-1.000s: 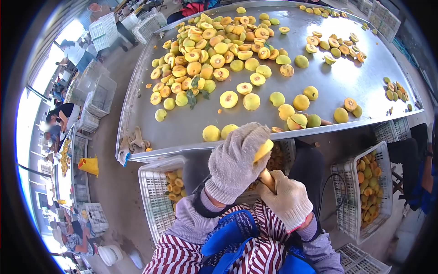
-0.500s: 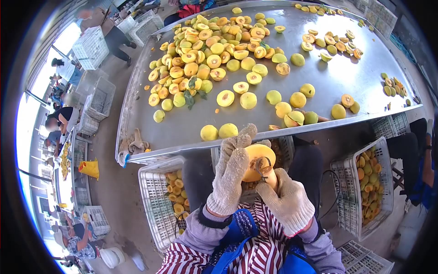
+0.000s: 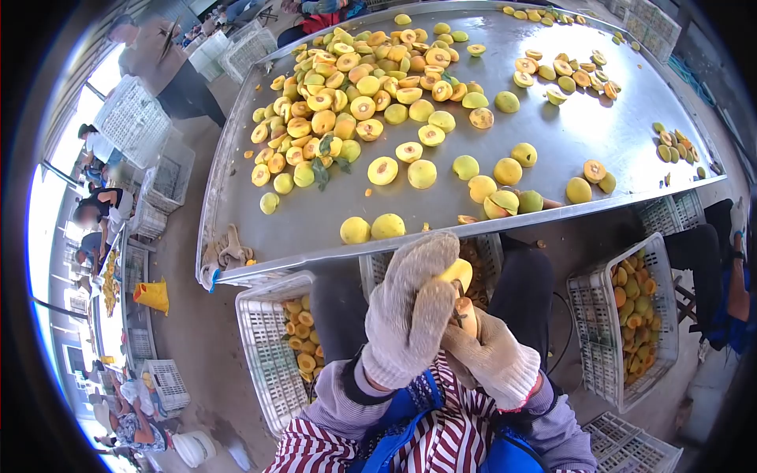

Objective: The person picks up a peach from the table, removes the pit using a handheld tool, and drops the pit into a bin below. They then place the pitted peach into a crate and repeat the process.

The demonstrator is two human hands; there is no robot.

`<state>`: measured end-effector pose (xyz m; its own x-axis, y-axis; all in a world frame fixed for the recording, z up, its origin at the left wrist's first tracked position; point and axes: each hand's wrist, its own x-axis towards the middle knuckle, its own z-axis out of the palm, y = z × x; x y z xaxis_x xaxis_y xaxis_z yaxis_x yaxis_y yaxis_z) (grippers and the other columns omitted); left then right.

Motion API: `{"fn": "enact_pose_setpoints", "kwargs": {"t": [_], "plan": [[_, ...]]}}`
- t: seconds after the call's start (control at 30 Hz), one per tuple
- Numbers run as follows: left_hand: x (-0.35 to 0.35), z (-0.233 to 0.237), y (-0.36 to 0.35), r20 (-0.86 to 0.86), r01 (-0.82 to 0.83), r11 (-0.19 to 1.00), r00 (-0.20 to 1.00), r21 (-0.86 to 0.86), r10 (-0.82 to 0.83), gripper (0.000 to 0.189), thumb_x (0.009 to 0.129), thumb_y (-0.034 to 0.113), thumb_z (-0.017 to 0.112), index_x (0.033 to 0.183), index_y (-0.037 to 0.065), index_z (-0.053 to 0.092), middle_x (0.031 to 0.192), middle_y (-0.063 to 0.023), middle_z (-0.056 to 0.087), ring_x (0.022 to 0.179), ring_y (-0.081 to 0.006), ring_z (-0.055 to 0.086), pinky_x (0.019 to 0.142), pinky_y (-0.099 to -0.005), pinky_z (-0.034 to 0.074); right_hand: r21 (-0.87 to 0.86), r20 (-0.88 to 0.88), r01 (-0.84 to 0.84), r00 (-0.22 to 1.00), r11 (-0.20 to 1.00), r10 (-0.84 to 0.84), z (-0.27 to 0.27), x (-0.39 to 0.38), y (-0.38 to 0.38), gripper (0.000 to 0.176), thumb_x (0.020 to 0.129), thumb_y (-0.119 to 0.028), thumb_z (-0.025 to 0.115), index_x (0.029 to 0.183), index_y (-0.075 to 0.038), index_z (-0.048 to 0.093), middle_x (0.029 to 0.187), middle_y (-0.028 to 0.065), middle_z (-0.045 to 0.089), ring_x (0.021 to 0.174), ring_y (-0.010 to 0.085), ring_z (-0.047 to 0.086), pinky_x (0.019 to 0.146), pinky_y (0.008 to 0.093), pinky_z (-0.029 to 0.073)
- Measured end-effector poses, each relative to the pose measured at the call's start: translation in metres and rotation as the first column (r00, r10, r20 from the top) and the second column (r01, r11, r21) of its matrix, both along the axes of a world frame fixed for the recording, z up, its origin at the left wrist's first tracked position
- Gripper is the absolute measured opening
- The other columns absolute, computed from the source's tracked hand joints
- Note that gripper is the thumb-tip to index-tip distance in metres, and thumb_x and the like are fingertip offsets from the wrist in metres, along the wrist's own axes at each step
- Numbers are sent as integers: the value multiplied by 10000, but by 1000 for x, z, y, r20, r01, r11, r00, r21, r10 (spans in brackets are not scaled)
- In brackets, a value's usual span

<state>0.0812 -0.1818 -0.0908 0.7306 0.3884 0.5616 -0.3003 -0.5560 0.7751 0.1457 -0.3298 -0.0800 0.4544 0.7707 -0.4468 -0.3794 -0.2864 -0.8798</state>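
Note:
My left hand [image 3: 410, 303], in a knitted work glove, wraps around a yellow peach half [image 3: 457, 273] held over my lap. My right hand [image 3: 493, 355], also gloved, grips a pitting tool with a wooden handle [image 3: 465, 315] pressed against the fruit. Both hands are close together below the front edge of the metal table [image 3: 260, 229]. The tool's metal tip is hidden behind the left glove. Two whole yellow peaches [image 3: 372, 228] lie on the table just beyond my hands.
A large heap of halved and whole peaches [image 3: 355, 87] covers the far table. White plastic crates with fruit stand at my left [image 3: 272, 347] and right [image 3: 631, 315]. A spare glove [image 3: 225, 252] lies on the table's left corner. Other people work at the far left.
My left hand has rolled back over the peach, so its cut face is now covered. Both hands have dropped slightly toward my lap.

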Motion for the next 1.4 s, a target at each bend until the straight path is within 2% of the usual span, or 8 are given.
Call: {"fn": "enact_pose_setpoints", "kwargs": {"t": [0.17,0.37,0.5,0.7,0.87,0.97,1.27,1.4], "plan": [[-5,-2,-11,70,-86,948,995,307,68,413,954,144,617,1350,33,570,1343,-221,579,1183,-406,609,981,-430,518,3,-347,-66,936,998,63,9,11,-9,334,1045,-371,553,1007,-44,612,670,-1,575,532,76,521,483,215,417],[4,16,1,-352,33,933,921,-358,-168,261,999,137,578,1196,-17,653,1175,-187,684,1056,-276,697,861,-321,550,-37,-433,-26,902,999,7,-3,8,-7,260,991,-261,604,874,-36,551,551,11,480,389,109,412,360,259,290],[9,13,-3,-122,-38,990,991,138,55,278,938,208,679,1191,91,678,1157,-88,704,995,-299,699,786,-371,580,-18,-428,39,903,999,-42,-4,4,-11,243,957,-231,605,824,-39,535,515,42,445,351,129,382,328,272,278],[15,20,24,-586,110,978,786,-178,-195,290,999,323,595,1144,109,726,1065,-106,743,986,-298,710,864,-360,557,-119,-394,31,916,992,-76,4,-9,2,225,936,-221,600,818,-42,528,516,29,429,360,119,370,332,274,274],[2,24,10,-292,41,995,956,90,-13,234,958,210,664,1140,70,710,1105,-125,729,956,-315,723,792,-346,573,-33,-525,-3,851,999,-14,13,-2,-1,218,941,-207,621,833,-31,552,532,11,442,380,110,385,366,268,280],[1,24,8,-294,15,987,955,159,33,254,977,233,643,1146,54,705,1101,-130,729,926,-302,728,798,-344,567,-24,-523,-5,853,1000,-8,8,-5,1,222,952,-198,608,824,-33,534,519,10,429,368,108,380,346,264,281],[0,14,11,-309,3,904,939,-427,-149,257,1006,214,608,1167,31,689,1056,-135,731,963,-279,715,855,-347,546,-122,-263,-48,965,991,15,15,-5,6,224,970,-248,644,967,-27,606,676,0,572,529,72,509,479,222,410],[-7,22,1,-231,-58,998,971,4,57,294,935,209,685,1200,80,679,1116,-123,716,1010,-312,695,813,-393,568,-68,12,8,1000,998,-7,-2,-14,4,263,984,-302,652,989,-42,607,688,-5,578,542,59,513,491,224,420]]}}
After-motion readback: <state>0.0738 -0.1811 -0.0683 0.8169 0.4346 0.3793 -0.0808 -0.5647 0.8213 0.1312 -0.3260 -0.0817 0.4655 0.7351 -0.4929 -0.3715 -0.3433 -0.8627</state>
